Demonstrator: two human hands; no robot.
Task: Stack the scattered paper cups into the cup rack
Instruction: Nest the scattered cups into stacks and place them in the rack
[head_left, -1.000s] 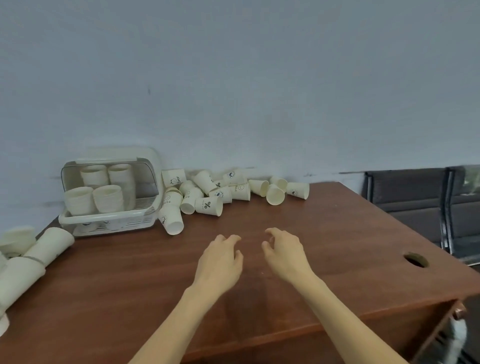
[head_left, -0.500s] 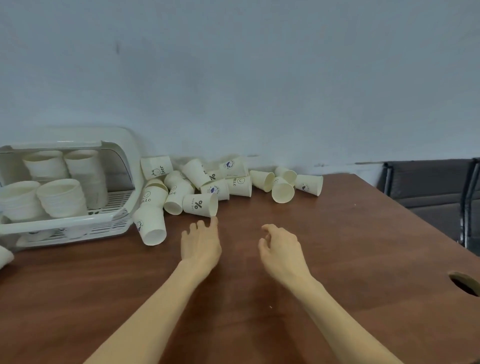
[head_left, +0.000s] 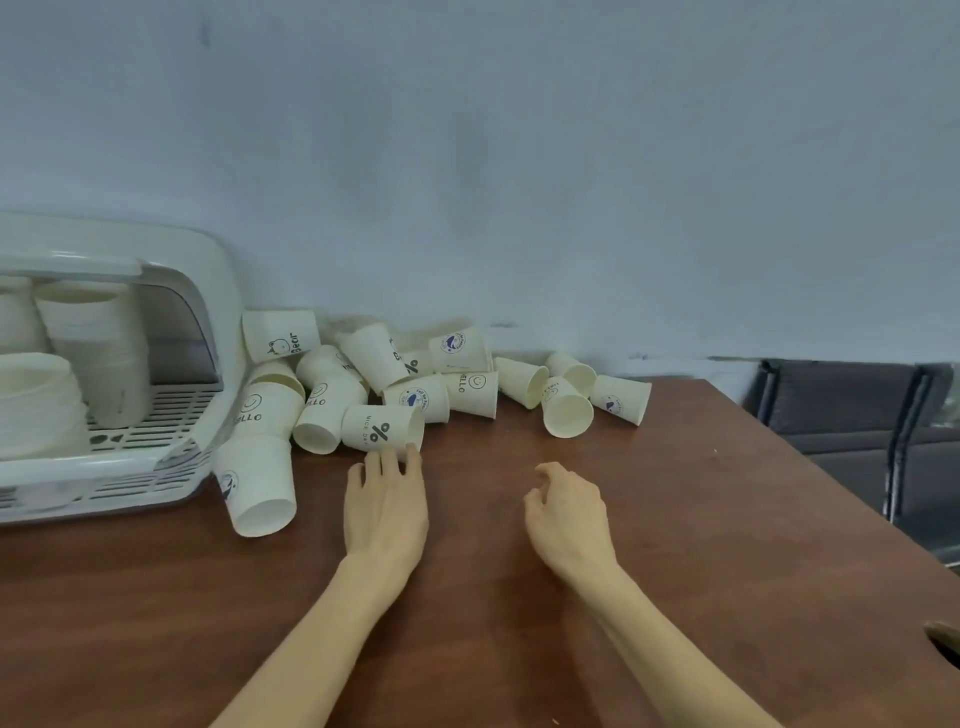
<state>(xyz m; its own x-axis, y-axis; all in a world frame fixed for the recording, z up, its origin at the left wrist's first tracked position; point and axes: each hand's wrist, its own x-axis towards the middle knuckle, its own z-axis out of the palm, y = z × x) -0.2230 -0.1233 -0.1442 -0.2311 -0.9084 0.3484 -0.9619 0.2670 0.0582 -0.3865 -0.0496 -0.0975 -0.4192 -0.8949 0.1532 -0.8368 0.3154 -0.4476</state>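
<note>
left hand (head_left: 385, 506) touching "%" cup (head_left: 382, 427), right hand (head_left: 567, 512) empty

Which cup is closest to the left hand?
The cup with the % sign, lying on its side. The left hand has fingertips right at its edge; every other cup lies farther back.

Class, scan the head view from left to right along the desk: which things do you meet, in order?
Cup rack → cup marked % → plain cup with its mouth toward us → rightmost cup → dark chairs.
</note>
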